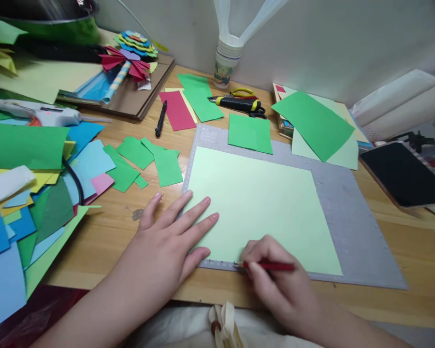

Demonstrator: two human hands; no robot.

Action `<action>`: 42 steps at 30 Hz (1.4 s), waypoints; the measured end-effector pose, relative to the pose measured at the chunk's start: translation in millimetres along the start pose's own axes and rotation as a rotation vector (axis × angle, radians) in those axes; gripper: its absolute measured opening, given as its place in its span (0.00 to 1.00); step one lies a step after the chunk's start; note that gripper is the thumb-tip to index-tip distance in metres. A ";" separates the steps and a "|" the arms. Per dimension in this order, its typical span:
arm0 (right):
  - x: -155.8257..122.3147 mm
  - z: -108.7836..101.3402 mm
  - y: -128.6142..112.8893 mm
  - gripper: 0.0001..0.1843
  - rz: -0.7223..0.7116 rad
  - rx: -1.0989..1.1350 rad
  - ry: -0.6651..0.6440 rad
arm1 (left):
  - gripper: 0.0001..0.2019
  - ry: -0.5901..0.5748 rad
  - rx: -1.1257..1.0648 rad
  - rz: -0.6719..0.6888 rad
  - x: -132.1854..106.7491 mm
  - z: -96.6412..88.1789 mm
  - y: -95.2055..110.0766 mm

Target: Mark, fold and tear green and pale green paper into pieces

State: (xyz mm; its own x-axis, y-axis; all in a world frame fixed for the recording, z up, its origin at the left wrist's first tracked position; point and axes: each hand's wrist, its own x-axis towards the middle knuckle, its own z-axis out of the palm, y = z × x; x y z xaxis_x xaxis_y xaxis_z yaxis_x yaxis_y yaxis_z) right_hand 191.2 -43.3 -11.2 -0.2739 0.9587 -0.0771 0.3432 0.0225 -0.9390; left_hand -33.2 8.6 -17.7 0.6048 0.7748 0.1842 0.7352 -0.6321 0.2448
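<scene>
A large pale green paper sheet lies on a grey cutting mat. My left hand rests flat with its fingers spread, pressing the sheet's near left corner against the mat and the wooden table. My right hand is closed round a thin red pencil, and its tip touches the sheet's near edge.
Green paper pieces and a black pen lie to the left. A pile of coloured sheets and a glue gun fill the far left. Scissors, a paper cup, a green sheet and a phone sit behind and right.
</scene>
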 end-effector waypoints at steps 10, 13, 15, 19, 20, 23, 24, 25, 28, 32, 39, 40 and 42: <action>78.0 -20.2 -25.1 0.07 0.597 1.003 0.210 | 0.20 0.045 0.102 0.029 -6.7 6.2 12.6; 114.8 -15.1 -25.5 0.08 0.545 0.975 0.125 | 0.20 0.033 0.102 0.032 -7.1 7.0 13.6; 137.5 -10.9 -24.2 0.08 0.498 0.949 0.076 | 0.20 0.026 0.098 0.025 -6.6 7.3 13.3; 162.7 -3.7 -19.0 0.05 0.278 0.724 -0.068 | 0.20 0.032 0.102 0.005 -6.7 7.9 13.1; 163.4 -2.1 -17.3 0.04 0.188 0.614 -0.119 | 0.20 0.043 0.105 0.002 -7.2 8.0 13.5; 156.8 2.2 -12.5 0.03 -0.106 0.254 -0.245 | 0.20 0.058 0.118 -0.008 -8.9 7.9 15.0; 153.8 3.5 -11.2 0.03 -0.190 0.151 -0.270 | 0.20 0.056 0.120 -0.016 -9.2 7.8 15.5; 151.3 4.6 -10.1 0.03 -0.259 0.066 -0.283 | 0.20 0.052 0.120 -0.024 -9.4 7.8 15.9; 148.6 6.8 -8.6 0.04 -0.370 -0.092 -0.276 | 0.20 0.050 0.110 -0.044 -8.9 7.9 16.3; 150.8 7.1 -9.1 0.03 -0.423 -0.163 -0.276 | 0.20 0.072 0.093 -0.039 -7.8 8.5 15.7; 149.8 7.5 -9.4 0.04 -0.430 -0.228 -0.294 | 0.19 0.069 0.076 -0.041 -7.9 7.7 15.4; 149.6 7.5 -9.5 0.04 -0.430 -0.231 -0.299 | 0.19 0.067 0.076 -0.040 -7.9 7.7 15.4; 149.5 7.5 -9.8 0.03 -0.427 -0.231 -0.308 | 0.19 0.063 0.077 -0.038 -7.9 7.6 15.3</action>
State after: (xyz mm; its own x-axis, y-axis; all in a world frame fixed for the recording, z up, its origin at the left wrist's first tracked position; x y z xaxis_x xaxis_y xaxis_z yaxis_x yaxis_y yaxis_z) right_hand 140.2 97.6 -16.1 -0.6684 0.7250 0.1660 0.3227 0.4838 -0.8135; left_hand -24.4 -7.3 -22.6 0.5572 0.7960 0.2363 0.7802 -0.5993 0.1792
